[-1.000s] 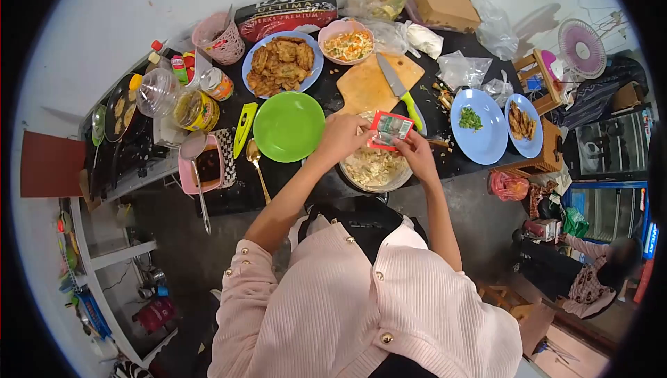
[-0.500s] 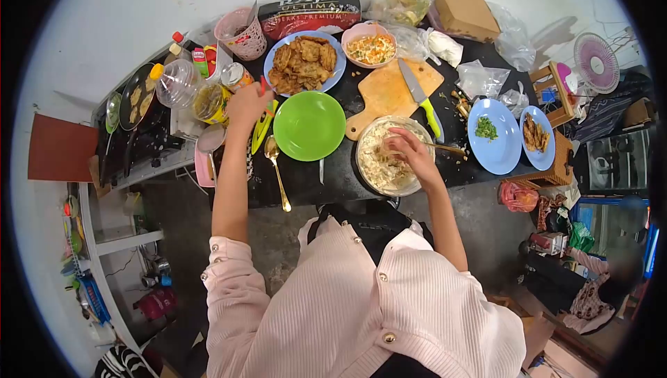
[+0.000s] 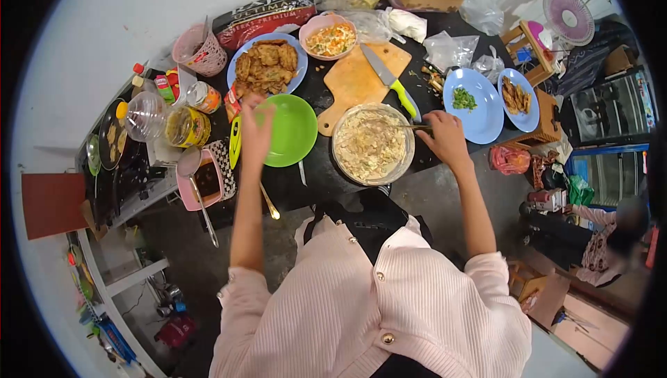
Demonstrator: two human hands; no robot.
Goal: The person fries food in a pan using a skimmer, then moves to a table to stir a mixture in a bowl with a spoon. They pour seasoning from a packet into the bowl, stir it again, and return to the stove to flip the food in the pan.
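Observation:
My left hand is blurred over the left edge of the green plate; whether it holds anything is unclear. A red packet lies just beyond it, and a gold spoon is partly hidden by my left forearm. At the right rim of the bowl of pale, chunky mixture, my right hand has its fingers closed round the end of a thin utensil handle that reaches into the mixture. A knife with a green handle rests across the wooden cutting board.
Fried pieces fill a blue plate behind the green one. A pink bowl holds shredded vegetables. Blue plates with food stand at the right. Jars and a pan are at the left. A person is at the far right.
The view has shifted, so the table items appear further left. My right hand has gone from above the mixture to the utensil handle. My left hand has come nearer, over the green plate's edge.

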